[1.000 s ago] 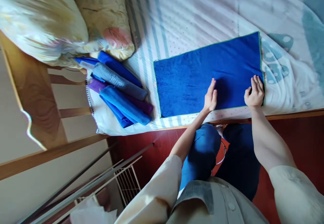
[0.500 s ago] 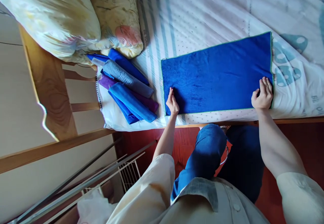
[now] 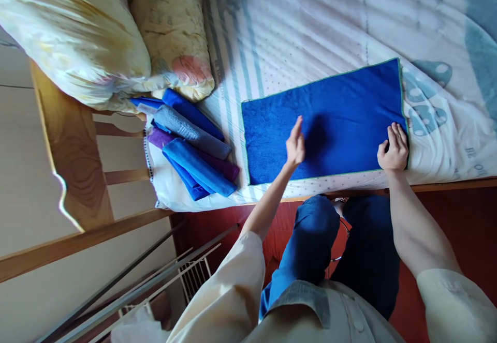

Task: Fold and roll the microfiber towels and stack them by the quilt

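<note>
A dark blue towel (image 3: 337, 115) with a green hem lies flat and folded lengthwise on the striped bed sheet (image 3: 295, 27), near the bed's front edge. My left hand (image 3: 295, 144) is over the towel's left half, fingers stretched out together, holding nothing. My right hand (image 3: 394, 148) rests at the towel's near right corner, fingers curled down onto the cloth and pressing its edge.
A pile of rolled blue, grey and purple cloths (image 3: 192, 144) lies left of the towel. Two yellow patterned pillows (image 3: 77, 38) sit by the wooden headboard (image 3: 77, 167). A wire rack (image 3: 155, 291) stands on the red floor (image 3: 458, 219) at lower left.
My left hand slid left to the towel's near left corner, then came back toward the towel's middle. My right hand stayed at the right corner.
</note>
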Action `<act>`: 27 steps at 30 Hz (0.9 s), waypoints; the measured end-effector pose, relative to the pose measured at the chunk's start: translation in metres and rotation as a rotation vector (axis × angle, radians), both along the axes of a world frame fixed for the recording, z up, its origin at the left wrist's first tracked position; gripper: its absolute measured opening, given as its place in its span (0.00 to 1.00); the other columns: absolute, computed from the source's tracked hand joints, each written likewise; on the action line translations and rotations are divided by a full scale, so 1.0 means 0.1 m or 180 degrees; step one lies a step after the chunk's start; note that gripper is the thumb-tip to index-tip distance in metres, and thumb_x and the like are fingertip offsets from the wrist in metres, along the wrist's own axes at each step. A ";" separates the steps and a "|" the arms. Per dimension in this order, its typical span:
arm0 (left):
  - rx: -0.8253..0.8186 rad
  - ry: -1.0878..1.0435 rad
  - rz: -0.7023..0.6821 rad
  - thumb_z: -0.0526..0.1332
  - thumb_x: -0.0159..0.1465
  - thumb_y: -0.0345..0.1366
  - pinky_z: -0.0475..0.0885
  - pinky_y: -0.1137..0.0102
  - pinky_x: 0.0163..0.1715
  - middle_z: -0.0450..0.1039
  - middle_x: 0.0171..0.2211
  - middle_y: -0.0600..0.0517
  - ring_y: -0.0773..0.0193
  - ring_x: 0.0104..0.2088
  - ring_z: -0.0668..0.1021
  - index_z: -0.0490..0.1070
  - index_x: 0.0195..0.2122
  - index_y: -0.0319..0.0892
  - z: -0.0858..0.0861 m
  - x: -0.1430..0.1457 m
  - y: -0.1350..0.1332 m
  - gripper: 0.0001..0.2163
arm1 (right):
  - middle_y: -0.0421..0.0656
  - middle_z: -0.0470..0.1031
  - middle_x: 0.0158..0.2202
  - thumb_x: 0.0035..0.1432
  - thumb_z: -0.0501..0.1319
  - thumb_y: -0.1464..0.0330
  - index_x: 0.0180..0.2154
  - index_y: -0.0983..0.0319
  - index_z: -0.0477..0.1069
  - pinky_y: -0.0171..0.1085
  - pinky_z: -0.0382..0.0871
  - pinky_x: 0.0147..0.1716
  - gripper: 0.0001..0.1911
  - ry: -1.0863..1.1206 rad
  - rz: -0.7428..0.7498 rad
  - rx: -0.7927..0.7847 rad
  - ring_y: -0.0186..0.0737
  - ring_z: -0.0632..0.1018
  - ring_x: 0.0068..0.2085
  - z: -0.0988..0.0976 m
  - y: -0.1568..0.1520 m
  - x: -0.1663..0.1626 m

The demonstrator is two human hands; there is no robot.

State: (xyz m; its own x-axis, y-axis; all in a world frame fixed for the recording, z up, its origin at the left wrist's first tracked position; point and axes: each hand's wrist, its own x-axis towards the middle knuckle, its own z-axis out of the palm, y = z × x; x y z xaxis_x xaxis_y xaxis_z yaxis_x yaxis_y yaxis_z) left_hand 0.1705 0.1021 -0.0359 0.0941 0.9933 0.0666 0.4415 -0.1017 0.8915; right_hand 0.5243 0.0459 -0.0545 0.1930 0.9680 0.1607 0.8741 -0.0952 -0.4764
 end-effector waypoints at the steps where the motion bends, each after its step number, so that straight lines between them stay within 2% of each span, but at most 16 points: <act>1: -0.0074 -0.0096 -0.0227 0.44 0.79 0.59 0.63 0.61 0.77 0.60 0.78 0.42 0.54 0.77 0.64 0.61 0.76 0.38 -0.07 0.17 0.11 0.35 | 0.61 0.75 0.68 0.64 0.53 0.70 0.68 0.67 0.72 0.62 0.68 0.72 0.32 -0.0005 -0.0013 0.0007 0.60 0.72 0.73 0.00 0.00 0.00; 3: -0.0186 -0.0124 -0.0419 0.43 0.79 0.60 0.62 0.62 0.77 0.61 0.77 0.41 0.55 0.77 0.66 0.63 0.75 0.36 -0.19 0.31 0.30 0.37 | 0.61 0.74 0.68 0.65 0.53 0.70 0.68 0.67 0.72 0.63 0.68 0.72 0.32 0.0008 -0.0028 0.0025 0.60 0.72 0.73 0.02 0.00 -0.01; 5: -0.0251 -0.0023 -0.0199 0.43 0.79 0.59 0.61 0.63 0.77 0.64 0.76 0.41 0.56 0.76 0.66 0.65 0.75 0.37 -0.26 0.15 0.45 0.36 | 0.61 0.74 0.69 0.65 0.53 0.69 0.69 0.67 0.71 0.64 0.68 0.72 0.32 0.0042 -0.0021 0.0019 0.62 0.72 0.73 0.03 -0.01 -0.01; 8: -0.0319 0.0303 0.0503 0.45 0.81 0.53 0.60 0.62 0.78 0.64 0.76 0.44 0.58 0.78 0.64 0.65 0.74 0.40 -0.20 -0.51 0.63 0.30 | 0.59 0.74 0.69 0.66 0.53 0.68 0.70 0.65 0.71 0.64 0.68 0.72 0.33 0.0075 -0.0005 -0.0027 0.62 0.72 0.73 0.04 -0.02 -0.02; 11: -0.0477 0.0849 0.1109 0.45 0.81 0.45 0.58 0.63 0.78 0.64 0.76 0.41 0.58 0.78 0.62 0.65 0.74 0.35 -0.04 -1.25 0.84 0.28 | 0.58 0.75 0.69 0.66 0.53 0.68 0.70 0.64 0.71 0.62 0.70 0.71 0.32 0.0035 -0.0012 -0.0010 0.61 0.73 0.72 0.03 -0.03 -0.01; 13: -0.0630 0.1151 0.1294 0.44 0.82 0.41 0.56 0.60 0.79 0.63 0.76 0.38 0.55 0.78 0.64 0.62 0.74 0.29 0.05 -1.54 0.96 0.27 | 0.59 0.75 0.68 0.66 0.54 0.68 0.69 0.65 0.72 0.61 0.70 0.71 0.32 0.0002 -0.0015 0.0016 0.61 0.73 0.72 0.01 -0.04 0.00; 14: -0.0654 0.1251 0.1338 0.44 0.82 0.40 0.54 0.58 0.80 0.62 0.76 0.37 0.54 0.78 0.64 0.61 0.74 0.27 0.08 -1.58 0.99 0.27 | 0.59 0.75 0.68 0.66 0.54 0.68 0.69 0.65 0.72 0.61 0.70 0.71 0.32 -0.0007 -0.0014 0.0028 0.61 0.73 0.72 0.01 -0.04 0.00; 16: -0.0573 0.1320 0.1247 0.44 0.82 0.38 0.53 0.57 0.80 0.60 0.77 0.37 0.53 0.78 0.62 0.60 0.73 0.23 0.08 -1.48 0.99 0.27 | 0.59 0.76 0.68 0.66 0.54 0.68 0.68 0.66 0.73 0.61 0.71 0.71 0.31 -0.0007 -0.0005 0.0062 0.60 0.74 0.72 0.00 -0.04 0.00; 18: -0.0376 0.1221 0.0761 0.45 0.82 0.41 0.53 0.59 0.80 0.60 0.77 0.39 0.55 0.79 0.60 0.61 0.73 0.25 0.03 -1.23 0.91 0.27 | 0.59 0.76 0.67 0.65 0.54 0.69 0.67 0.66 0.73 0.61 0.71 0.71 0.31 0.0013 -0.0009 0.0104 0.60 0.74 0.71 0.01 -0.04 0.00; 20: -0.0207 0.1072 0.0072 0.47 0.81 0.46 0.55 0.62 0.80 0.63 0.76 0.41 0.57 0.79 0.62 0.66 0.71 0.30 -0.05 -1.01 0.85 0.28 | 0.59 0.76 0.67 0.65 0.54 0.69 0.67 0.66 0.73 0.62 0.70 0.71 0.31 0.0046 -0.0030 0.0129 0.61 0.75 0.71 0.03 -0.04 -0.01; 21: -0.0162 0.1035 -0.0109 0.47 0.80 0.47 0.56 0.62 0.80 0.65 0.75 0.42 0.57 0.78 0.63 0.68 0.70 0.31 -0.08 -0.96 0.85 0.28 | 0.59 0.76 0.67 0.65 0.54 0.69 0.67 0.65 0.73 0.62 0.70 0.71 0.32 0.0062 -0.0046 0.0130 0.61 0.75 0.71 0.04 -0.04 -0.02; 23: -0.0165 0.1074 0.0077 0.47 0.80 0.48 0.57 0.61 0.79 0.69 0.73 0.42 0.57 0.77 0.65 0.71 0.68 0.34 -0.10 -1.01 0.95 0.28 | 0.58 0.76 0.67 0.64 0.55 0.69 0.68 0.64 0.73 0.62 0.70 0.71 0.32 0.0089 -0.0066 0.0126 0.61 0.75 0.71 0.05 -0.04 -0.02; 25: -0.0237 0.1208 0.0683 0.47 0.79 0.47 0.57 0.58 0.79 0.69 0.73 0.40 0.55 0.77 0.66 0.71 0.69 0.36 -0.08 -1.24 1.16 0.28 | 0.58 0.76 0.67 0.64 0.54 0.69 0.67 0.64 0.73 0.62 0.71 0.71 0.32 0.0110 -0.0061 0.0150 0.61 0.75 0.71 0.04 -0.04 -0.03; 27: -0.0315 0.1338 0.1058 0.48 0.78 0.47 0.54 0.52 0.81 0.66 0.74 0.37 0.50 0.78 0.64 0.70 0.71 0.34 -0.03 -1.50 1.37 0.29 | 0.58 0.76 0.67 0.65 0.54 0.69 0.67 0.64 0.74 0.62 0.71 0.71 0.31 0.0101 -0.0041 0.0197 0.60 0.75 0.71 0.03 -0.04 -0.03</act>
State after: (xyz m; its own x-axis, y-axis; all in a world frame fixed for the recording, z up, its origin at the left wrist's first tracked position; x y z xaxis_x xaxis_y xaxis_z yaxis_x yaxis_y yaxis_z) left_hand 0.0208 0.2390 -0.0393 -0.2276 0.9737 -0.0045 0.7561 0.1796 0.6293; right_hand 0.5216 0.0422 -0.0511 0.2112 0.9538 0.2138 0.8574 -0.0757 -0.5091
